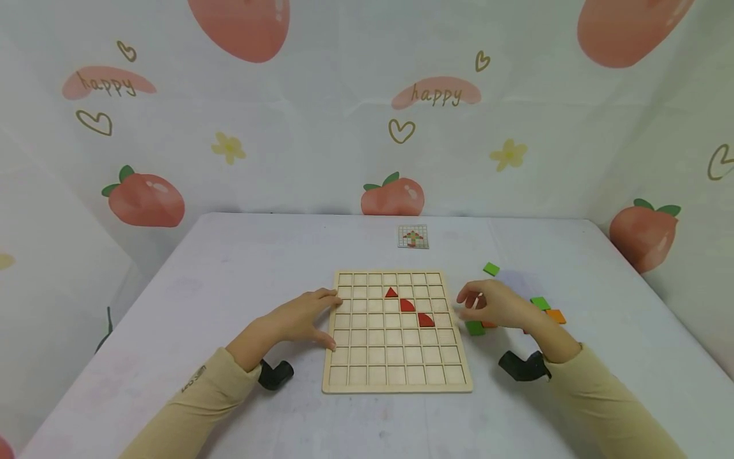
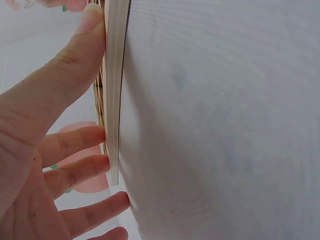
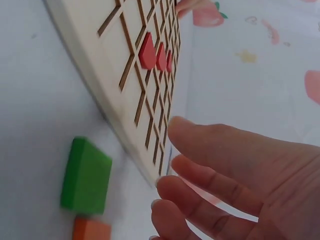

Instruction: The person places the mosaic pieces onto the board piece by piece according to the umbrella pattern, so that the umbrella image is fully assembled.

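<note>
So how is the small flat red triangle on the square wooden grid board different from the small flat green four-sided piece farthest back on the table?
The red triangle is red with three corners; the green four-sided piece is green with four. The red triangle sits on the wooden grid board, but the green four-sided piece lies off it, on the white table. Both are small, flat and one plain colour.

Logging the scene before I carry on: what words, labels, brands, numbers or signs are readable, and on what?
"happy": left pink patch on the backdrop.
"happy": middle pink patch, same backdrop.
Too small to read: dark marking on the left sleeve.
Picture card: no legible text.
</note>
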Tool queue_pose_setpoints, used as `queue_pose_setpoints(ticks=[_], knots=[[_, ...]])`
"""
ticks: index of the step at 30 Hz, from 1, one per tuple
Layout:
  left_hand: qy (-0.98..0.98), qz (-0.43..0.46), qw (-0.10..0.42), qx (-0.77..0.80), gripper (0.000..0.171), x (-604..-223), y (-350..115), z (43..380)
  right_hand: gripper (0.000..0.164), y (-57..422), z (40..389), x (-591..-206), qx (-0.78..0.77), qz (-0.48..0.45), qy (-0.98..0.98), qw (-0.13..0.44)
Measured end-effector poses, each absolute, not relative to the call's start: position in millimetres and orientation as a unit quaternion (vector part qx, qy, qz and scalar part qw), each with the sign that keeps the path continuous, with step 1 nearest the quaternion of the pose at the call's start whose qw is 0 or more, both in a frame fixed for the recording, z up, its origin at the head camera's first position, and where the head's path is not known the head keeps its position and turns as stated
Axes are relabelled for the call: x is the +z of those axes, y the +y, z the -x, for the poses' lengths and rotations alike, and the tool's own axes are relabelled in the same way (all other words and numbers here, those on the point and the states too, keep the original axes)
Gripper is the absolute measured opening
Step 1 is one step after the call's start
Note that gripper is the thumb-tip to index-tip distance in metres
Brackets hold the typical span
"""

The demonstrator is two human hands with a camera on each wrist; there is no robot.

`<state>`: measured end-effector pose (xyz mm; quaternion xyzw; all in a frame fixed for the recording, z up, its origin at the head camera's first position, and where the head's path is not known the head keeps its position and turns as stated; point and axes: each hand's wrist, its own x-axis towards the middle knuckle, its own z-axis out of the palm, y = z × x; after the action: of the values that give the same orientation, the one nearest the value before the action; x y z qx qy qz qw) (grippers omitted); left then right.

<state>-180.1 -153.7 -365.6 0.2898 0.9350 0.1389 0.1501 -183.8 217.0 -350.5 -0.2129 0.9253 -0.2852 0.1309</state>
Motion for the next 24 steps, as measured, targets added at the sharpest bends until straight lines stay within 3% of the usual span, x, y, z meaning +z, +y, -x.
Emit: queue_pose_setpoints(ticks=[13, 24], knots=[[0.935, -0.291, 0.150, 0.137, 0.084, -364.2, -153.5, 179.9, 0.028, 246.0, 175.7, -360.0, -0.275, 0.252, 0.918, 0.134], [0.935, -0.292, 0.150, 0.137, 0.084, -364.8, -153.9, 180.0, 0.025, 247.2, 174.3, -367.2, -0.270, 0.228, 0.926, 0.133]])
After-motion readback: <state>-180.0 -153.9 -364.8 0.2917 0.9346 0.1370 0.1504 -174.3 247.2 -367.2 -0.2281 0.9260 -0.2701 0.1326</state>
